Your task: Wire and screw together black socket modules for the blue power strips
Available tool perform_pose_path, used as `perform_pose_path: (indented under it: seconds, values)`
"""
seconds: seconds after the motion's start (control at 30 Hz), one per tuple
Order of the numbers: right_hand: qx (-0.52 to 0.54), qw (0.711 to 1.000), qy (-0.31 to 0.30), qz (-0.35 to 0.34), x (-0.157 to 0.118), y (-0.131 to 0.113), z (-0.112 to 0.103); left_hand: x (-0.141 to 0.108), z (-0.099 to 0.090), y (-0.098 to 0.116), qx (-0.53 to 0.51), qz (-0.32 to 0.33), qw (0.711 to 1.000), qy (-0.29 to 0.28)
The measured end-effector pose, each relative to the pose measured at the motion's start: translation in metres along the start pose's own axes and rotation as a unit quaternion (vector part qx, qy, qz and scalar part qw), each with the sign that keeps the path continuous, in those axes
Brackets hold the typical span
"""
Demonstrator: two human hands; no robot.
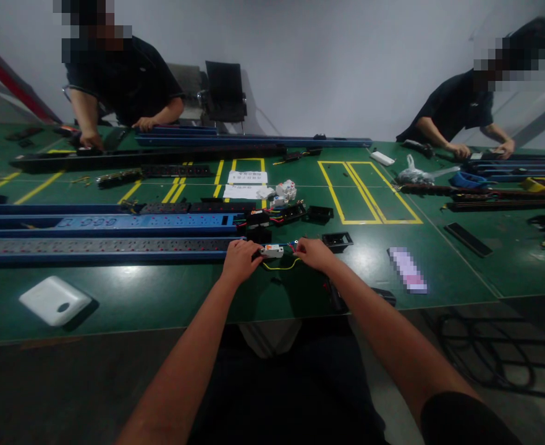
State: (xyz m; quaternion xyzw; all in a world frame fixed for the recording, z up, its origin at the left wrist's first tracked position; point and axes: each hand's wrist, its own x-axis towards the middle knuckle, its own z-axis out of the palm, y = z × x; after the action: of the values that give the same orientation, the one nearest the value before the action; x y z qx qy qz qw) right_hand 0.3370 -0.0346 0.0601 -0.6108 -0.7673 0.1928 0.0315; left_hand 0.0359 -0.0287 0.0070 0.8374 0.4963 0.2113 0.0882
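Observation:
My left hand (242, 259) is closed on one end of a small white circuit breaker (273, 251) with an orange mark, at the right end of a long blue power strip (115, 247). To the right, my right hand (316, 253) pinches the ends of thin coloured wires (291, 246), red and blue among them. A yellow wire (282, 267) loops below, between the two hands. Just beyond my right hand lies a black plastic end piece (338, 241). A second blue strip (184, 221) with sockets runs parallel behind, coloured wires coming out of its right end.
A white device (55, 301) sits at the front left and a lit phone (406, 270) at the right. White breakers (285, 191) are heaped beside paper labels (247, 184). A dark phone (468, 239) lies farther right. Two people work across the green table (369, 247).

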Motion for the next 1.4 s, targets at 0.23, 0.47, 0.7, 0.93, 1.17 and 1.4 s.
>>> perform_pose_path:
  seconds: [0.23, 0.47, 0.7, 0.93, 1.17, 1.4]
  values:
    - [0.055, 0.996, -0.016, -0.066, -0.008, 0.013, -0.007, 0.002, 0.004, -0.001, 0.005, -0.003, 1.0, -0.008]
    - [0.084, 0.993, -0.018, -0.084, 0.0, 0.016, -0.001, 0.005, 0.005, 0.0, 0.019, -0.019, 0.999, -0.03]
    - [0.09, 0.991, -0.016, -0.093, 0.003, 0.02, 0.001, 0.006, 0.005, 0.0, 0.027, -0.018, 0.999, -0.037]
    - [0.089, 0.992, -0.016, -0.092, 0.005, 0.021, 0.004, 0.007, 0.004, 0.0, 0.036, -0.027, 0.998, -0.054]
    - [0.084, 0.992, -0.019, -0.091, 0.006, 0.021, 0.004, 0.007, 0.004, 0.0, 0.04, -0.033, 0.997, -0.06]
    - [0.078, 0.993, -0.017, -0.089, 0.008, 0.015, 0.005, 0.007, 0.004, -0.001, 0.036, -0.026, 0.997, -0.055]
